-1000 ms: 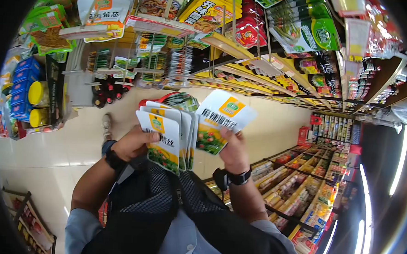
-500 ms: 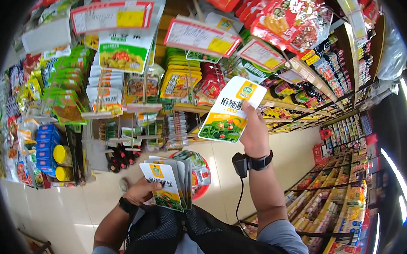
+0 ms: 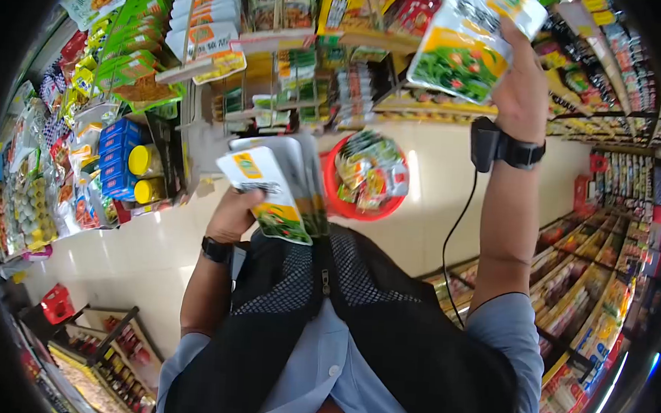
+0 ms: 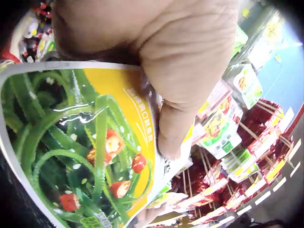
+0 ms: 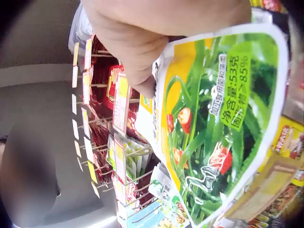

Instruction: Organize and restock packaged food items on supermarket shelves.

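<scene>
My left hand (image 3: 233,215) holds a fanned stack of seaweed-strip packets (image 3: 281,213) in front of the vest, thumb across the front one. In the left wrist view the thumb presses on the white and yellow face of the front packet (image 4: 57,142), which pictures green strips and red chili. My right hand (image 3: 522,89) is stretched out towards the hanging rack, pinching a seaweed-strip packet (image 3: 458,60) at its side. The same packet (image 5: 223,128) fills much of the right wrist view, close in front of hanging goods.
Rows of bagged goods (image 3: 212,36) hang on hooks along the rack. Below on the floor stands a red basket (image 3: 375,212) with packets in it. Blue boxes (image 3: 120,158) and yellow-lidded jars (image 3: 146,161) sit at left. A cable (image 3: 452,243) hangs from the right wrist camera.
My right hand has carried one packet from beside the stack up and rightwards to the rack. My left hand keeps the stack near the vest. The head view has shifted, showing more of the basket.
</scene>
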`<state>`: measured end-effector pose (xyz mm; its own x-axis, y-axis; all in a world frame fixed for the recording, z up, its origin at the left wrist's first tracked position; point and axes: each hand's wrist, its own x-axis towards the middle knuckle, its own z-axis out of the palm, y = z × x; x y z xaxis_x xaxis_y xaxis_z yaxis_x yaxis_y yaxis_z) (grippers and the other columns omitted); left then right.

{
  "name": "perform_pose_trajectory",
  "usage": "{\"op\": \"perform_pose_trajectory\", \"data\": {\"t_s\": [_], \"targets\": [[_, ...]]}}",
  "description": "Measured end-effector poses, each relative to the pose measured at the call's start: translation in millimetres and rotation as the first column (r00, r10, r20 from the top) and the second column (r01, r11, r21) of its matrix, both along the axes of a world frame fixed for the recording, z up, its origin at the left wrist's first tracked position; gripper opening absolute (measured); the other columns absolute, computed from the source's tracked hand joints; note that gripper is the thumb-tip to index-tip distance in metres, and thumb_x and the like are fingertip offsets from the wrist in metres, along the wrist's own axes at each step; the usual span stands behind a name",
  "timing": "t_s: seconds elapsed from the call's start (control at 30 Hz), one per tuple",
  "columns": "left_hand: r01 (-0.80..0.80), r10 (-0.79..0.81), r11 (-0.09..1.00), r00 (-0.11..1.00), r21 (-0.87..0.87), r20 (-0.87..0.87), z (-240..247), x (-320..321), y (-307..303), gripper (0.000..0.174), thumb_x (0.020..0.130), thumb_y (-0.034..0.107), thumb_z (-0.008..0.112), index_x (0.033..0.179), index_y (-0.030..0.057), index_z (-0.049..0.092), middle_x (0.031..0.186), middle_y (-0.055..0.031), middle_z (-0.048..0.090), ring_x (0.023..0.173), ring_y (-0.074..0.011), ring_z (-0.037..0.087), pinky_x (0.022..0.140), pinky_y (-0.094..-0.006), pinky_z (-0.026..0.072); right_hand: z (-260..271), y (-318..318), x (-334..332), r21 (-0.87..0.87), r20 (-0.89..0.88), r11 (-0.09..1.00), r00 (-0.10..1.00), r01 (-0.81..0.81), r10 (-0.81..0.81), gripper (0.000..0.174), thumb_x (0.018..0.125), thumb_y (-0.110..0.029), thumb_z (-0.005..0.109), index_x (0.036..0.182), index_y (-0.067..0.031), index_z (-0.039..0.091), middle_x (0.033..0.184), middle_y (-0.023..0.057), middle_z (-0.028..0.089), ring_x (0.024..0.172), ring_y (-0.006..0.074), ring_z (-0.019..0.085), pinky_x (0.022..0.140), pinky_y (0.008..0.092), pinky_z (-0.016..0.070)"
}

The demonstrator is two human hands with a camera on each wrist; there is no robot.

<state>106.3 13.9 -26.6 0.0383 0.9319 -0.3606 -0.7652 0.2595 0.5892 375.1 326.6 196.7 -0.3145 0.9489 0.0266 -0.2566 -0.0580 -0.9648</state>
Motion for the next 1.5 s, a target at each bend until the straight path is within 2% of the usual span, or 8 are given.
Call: {"op": "perform_pose_trajectory", "data": {"t_s": [0.03,0.1,0.3,0.43,0.7,1.1,1.37,1.5], "targets": [[-0.122,0.123,0.992,0.992,0.022,-0.031,-3.2,-13.3,-7.6,0.053,0.08,0.014,0.071,0.126,0.0025,0.048,0.116,-0.0062,0.06,0.107,-0.0226,0.059,0.093,-0.0369,0.0481,-13.6,-12.3,10.0,0.079,0.071,0.995,0.995,0.067,-0.073,0.037,0.091,-0.017,0.06,0.122,0.0015,0.051,0.118,0.0091,0.06,0.106,0.0196,0.059,0.091,0.0337,0.0492],[-0.23,0.23,0.973,0.972,-0.003,-0.05,-10.3,-37.9,-34.0,0.057,0.078,0.017,0.074,0.126,0.0028,0.048,0.115,-0.0059,0.061,0.108,-0.0219,0.059,0.094,-0.0366,0.0471,-46.5,-34.5,33.0,-0.061,0.03,0.987,0.988,0.151,-0.149,0.04,0.092,-0.017,0.058,0.126,0.0015,0.047,0.12,0.0098,0.059,0.107,0.0224,0.059,0.092,0.0364,0.0488],[-0.273,0.266,0.958,0.96,-0.085,-0.085,-0.3,-76.1,-84.8,0.056,0.08,0.02,0.074,0.127,0.0031,0.048,0.12,-0.0068,0.059,0.109,-0.0225,0.058,0.097,-0.0381,0.0451,-140.4,-122.1,85.2,-0.347,0.068,0.895,0.959,0.28,-0.274,0.04,0.094,-0.022,0.054,0.128,-0.0005,0.046,0.117,0.0107,0.06,0.103,0.0242,0.061,0.09,0.0386,0.0503],[-0.203,0.2,0.977,0.978,-0.058,-0.054,-7.2,-82.9,-76.0,0.054,0.083,0.017,0.069,0.129,0.0033,0.045,0.122,-0.0073,0.058,0.111,-0.0232,0.057,0.097,-0.0388,0.0454,-168.8,-164.1,78.4,-0.358,0.02,0.861,0.925,0.362,-0.38,0.038,0.093,-0.024,0.056,0.122,-0.0003,0.05,0.11,0.0091,0.063,0.096,0.0234,0.063,0.086,0.0378,0.0516],[-0.034,0.03,0.998,0.995,-0.043,-0.096,4.6,-76.3,-48.1,0.05,0.083,0.015,0.071,0.126,0.002,0.049,0.116,-0.0072,0.061,0.105,-0.0217,0.06,0.092,-0.0366,0.049,-145.3,-192.1,45.4,-0.344,-0.065,0.887,0.935,0.308,-0.35,0.025,0.092,-0.018,0.059,0.108,0.001,0.058,0.101,0.0093,0.066,0.089,0.0213,0.065,0.081,0.0359,0.0534],[-0.087,0.084,0.996,0.993,-0.035,-0.084,20.3,-63.1,-37.1,0.045,0.085,0.009,0.066,0.126,0.0034,0.049,0.116,-0.006,0.061,0.106,-0.0214,0.059,0.094,-0.037,0.0477,-123.5,-172.5,20.7,-0.332,-0.169,0.922,0.95,0.197,-0.263,0.023,0.09,-0.013,0.058,0.108,0.002,0.06,0.103,0.011,0.067,0.091,0.0215,0.066,0.084,0.0352,0.0528],[-0.174,0.164,0.982,0.978,-0.073,-0.131,20.6,-45.1,-31.2,0.042,0.087,0.007,0.062,0.127,0.0035,0.048,0.115,-0.0061,0.06,0.104,-0.0216,0.06,0.093,-0.0373,0.0486,-58.7,-100.2,15.0,-0.136,-0.127,0.978,0.976,0.157,-0.174,0.024,0.089,-0.011,0.063,0.108,0.0026,0.062,0.101,0.0081,0.068,0.089,0.0152,0.066,0.079,0.0284,0.0516],[-0.223,0.211,0.973,0.965,-0.062,-0.156,28.9,-22.1,-17.3,0.043,0.087,0.008,0.061,0.128,0.0034,0.046,0.117,-0.0065,0.059,0.106,-0.0225,0.059,0.095,-0.0388,0.0474,-27.3,-49.5,10.3,-0.022,-0.161,1.0,0.987,-0.012,0.008,0.024,0.087,-0.009,0.065,0.107,0.0032,0.063,0.101,0.0079,0.068,0.088,0.0136,0.065,0.079,0.0277,0.0513]]}}
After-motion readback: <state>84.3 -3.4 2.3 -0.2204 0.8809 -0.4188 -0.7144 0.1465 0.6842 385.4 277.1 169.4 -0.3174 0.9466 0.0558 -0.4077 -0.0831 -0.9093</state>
